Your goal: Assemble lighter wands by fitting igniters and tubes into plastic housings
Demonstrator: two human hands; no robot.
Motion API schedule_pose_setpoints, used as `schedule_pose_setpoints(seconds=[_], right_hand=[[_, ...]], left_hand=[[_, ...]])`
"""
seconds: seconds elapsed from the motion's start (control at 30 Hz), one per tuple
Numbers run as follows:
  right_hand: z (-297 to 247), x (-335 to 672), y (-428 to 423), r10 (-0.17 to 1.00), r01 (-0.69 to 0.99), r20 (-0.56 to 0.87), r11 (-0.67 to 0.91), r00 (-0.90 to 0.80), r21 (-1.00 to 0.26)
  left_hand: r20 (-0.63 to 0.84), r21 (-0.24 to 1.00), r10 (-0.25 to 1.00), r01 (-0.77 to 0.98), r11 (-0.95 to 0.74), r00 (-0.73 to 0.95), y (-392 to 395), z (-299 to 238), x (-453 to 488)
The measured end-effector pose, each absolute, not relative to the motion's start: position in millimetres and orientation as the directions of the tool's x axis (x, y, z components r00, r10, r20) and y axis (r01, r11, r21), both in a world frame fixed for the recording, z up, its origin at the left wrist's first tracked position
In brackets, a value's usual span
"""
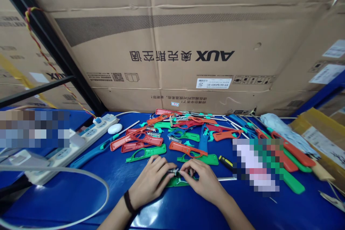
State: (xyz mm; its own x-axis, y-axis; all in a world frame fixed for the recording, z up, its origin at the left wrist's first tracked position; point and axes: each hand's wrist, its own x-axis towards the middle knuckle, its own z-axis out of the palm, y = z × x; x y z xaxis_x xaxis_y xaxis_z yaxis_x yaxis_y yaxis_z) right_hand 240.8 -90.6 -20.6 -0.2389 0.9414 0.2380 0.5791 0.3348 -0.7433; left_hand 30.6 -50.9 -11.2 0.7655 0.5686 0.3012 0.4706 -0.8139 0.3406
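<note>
left hand (151,175) pinched a metal part (171,171); what right hand (201,179) gripped was unclear; a slip risked dropping it.

The place looked like a workshop: plastic casings (147,153) and a tool handle (225,162) lay on the blue table (118,174), a power strip (61,155) on its left side, a large carton (175,32) behind it.

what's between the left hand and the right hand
The head view shows a green casing and a small metal part between the left hand and right hand.
</note>
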Motion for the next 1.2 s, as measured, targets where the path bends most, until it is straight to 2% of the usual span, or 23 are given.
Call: schedule_pose_setpoints(seconds=[0.33,0.77,1.07,1.2], right_hand=[[-25,241,-90,0.936,0.594,0.263,0.352,-0.234,-0.723],[-28,239,-89,0.926,0.603,0.290,0.377,-0.241,-0.703],[-22,241,-89,0.909,0.610,0.319,0.418,-0.270,-0.673],[-17,242,-90,0.908,0.601,0.315,0.419,-0.277,-0.680]], left_hand=[[0.302,0.340,0.562,0.463,-0.818,0.770,-51,-12,33],[0.279,0.400,0.597,0.474,-0.784,0.752,-54,-15,36],[0.292,0.337,0.575,0.480,-0.810,0.765,-52,-7,29],[0.297,0.338,0.614,0.521,-0.784,0.731,-57,-1,18]])
